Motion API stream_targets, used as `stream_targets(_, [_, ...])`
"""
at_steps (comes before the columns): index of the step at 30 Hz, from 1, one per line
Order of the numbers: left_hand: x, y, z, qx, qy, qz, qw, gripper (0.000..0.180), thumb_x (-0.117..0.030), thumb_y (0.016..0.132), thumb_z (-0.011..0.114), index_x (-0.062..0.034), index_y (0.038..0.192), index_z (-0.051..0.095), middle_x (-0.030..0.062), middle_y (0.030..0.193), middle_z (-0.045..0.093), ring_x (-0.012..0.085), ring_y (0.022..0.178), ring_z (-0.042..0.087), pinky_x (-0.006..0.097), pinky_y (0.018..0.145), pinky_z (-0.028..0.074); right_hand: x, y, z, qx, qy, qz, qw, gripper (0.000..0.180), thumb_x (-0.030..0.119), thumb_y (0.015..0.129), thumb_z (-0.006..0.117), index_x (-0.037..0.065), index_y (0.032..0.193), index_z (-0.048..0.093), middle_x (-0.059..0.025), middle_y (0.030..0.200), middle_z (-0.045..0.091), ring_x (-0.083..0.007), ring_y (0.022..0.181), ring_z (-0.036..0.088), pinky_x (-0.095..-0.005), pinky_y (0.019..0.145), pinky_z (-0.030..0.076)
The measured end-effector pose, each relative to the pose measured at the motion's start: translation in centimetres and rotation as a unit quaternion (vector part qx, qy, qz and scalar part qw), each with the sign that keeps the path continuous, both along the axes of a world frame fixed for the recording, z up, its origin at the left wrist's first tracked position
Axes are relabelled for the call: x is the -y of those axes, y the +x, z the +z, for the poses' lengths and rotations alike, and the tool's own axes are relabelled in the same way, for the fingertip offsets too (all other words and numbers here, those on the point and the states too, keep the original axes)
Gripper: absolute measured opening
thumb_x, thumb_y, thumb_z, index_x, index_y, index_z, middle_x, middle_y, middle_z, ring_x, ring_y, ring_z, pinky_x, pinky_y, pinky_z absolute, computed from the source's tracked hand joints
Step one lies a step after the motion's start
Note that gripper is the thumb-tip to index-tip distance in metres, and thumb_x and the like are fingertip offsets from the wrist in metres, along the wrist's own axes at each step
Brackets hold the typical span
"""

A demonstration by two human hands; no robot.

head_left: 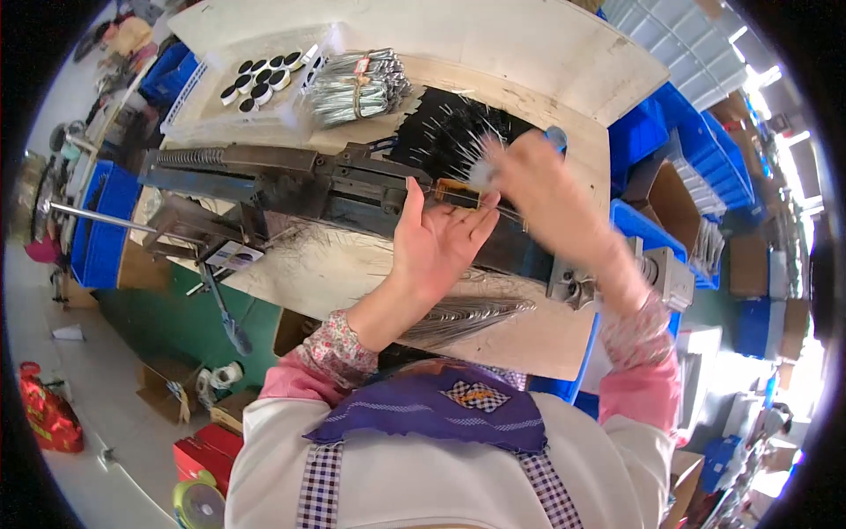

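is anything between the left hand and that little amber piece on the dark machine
Nothing visible stands between them. The left hand rests palm up against the dark machine, its fingertips right at the small amber piece. The right hand is blurred just beside it, holding thin metal pins.

This is looking like a small workshop or factory floor for piecework assembly. A rough plywood workbench (529,53) is carrying a long, dark metal bench machine (291,181) with a coil spring at its left end, lying across the bench's middle. Bundles of thin metal rods (357,84) are sitting tied together near the bench's far edge, beside a white tray (207,106) holding round black-and-white parts. Blue plastic crates (705,150) are stacking up along the bench's right side, and cardboard boxes (167,388) are lying about on the grey floor at the left.
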State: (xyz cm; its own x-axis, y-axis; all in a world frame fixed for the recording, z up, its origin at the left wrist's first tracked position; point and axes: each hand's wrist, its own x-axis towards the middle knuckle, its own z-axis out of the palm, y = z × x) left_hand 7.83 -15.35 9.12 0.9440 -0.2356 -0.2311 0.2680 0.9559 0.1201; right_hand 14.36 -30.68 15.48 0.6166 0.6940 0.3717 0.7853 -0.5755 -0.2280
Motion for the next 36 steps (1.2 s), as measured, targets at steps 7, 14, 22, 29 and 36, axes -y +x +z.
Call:
stream_targets(7, [-0.5,-1.6,-1.1,0.056,0.037,0.035,0.997,0.066,-0.057,0.096,0.037,0.0027,0.125,0.045,0.0119,0.125,0.052,0.0233,0.123,0.047,0.036,0.107,0.035,-0.9,0.9,-1.0,-0.145,0.149,-0.035,0.978,0.017,0.007,0.075,0.067,0.010,0.091,0.072,-0.0061,0.076,0.062,-0.0228,0.075,0.061,-0.0368,0.065,0.043])
stream_targets(14, [-0.3,-1.7,-1.0,0.058,0.082,0.057,0.993,0.062,-0.054,0.098,0.034,-0.0002,0.129,0.042,0.0107,0.131,0.048,0.0221,0.125,0.044,0.037,0.111,0.031,-2.5,0.8,-2.2,-0.068,0.080,0.010,0.994,0.012,0.012,0.077,0.069,0.010,0.088,0.072,-0.0022,0.076,0.062,-0.0208,0.074,0.059,-0.0332,0.077,0.037])
stream_targets(22, [-0.4,-1.0,-0.6,0.056,0.095,0.040,0.993,0.066,-0.055,0.097,0.034,0.0033,0.127,0.044,0.0139,0.125,0.052,0.0266,0.122,0.047,0.038,0.112,0.031,-0.9,0.2,-1.9,-0.007,0.059,0.008,0.998,0.013,0.011,0.076,0.069,0.012,0.089,0.071,-0.0014,0.075,0.060,-0.0195,0.074,0.058,-0.0342,0.079,0.037])
stream_targets(29, [-0.6,-1.0,-0.8,0.066,0.084,0.022,0.994,0.059,-0.052,0.099,0.034,-0.0010,0.124,0.048,0.0088,0.124,0.053,0.0217,0.120,0.048,0.036,0.109,0.033,-1.1,0.2,-1.8,0.017,0.042,0.018,0.999,0.014,0.010,0.075,0.069,0.011,0.089,0.071,-0.0025,0.073,0.059,-0.0202,0.073,0.057,-0.0348,0.080,0.037])
stream_targets(36, [-0.7,-1.3,-0.5,0.067,0.091,0.029,0.993,0.067,-0.055,0.097,0.036,0.0056,0.125,0.044,0.0160,0.125,0.051,0.0277,0.122,0.047,0.038,0.111,0.032,-1.3,-0.1,-1.8,0.025,0.027,0.012,0.999,0.014,0.010,0.074,0.070,0.011,0.088,0.071,-0.0018,0.074,0.058,-0.0196,0.074,0.058,-0.0350,0.078,0.038])
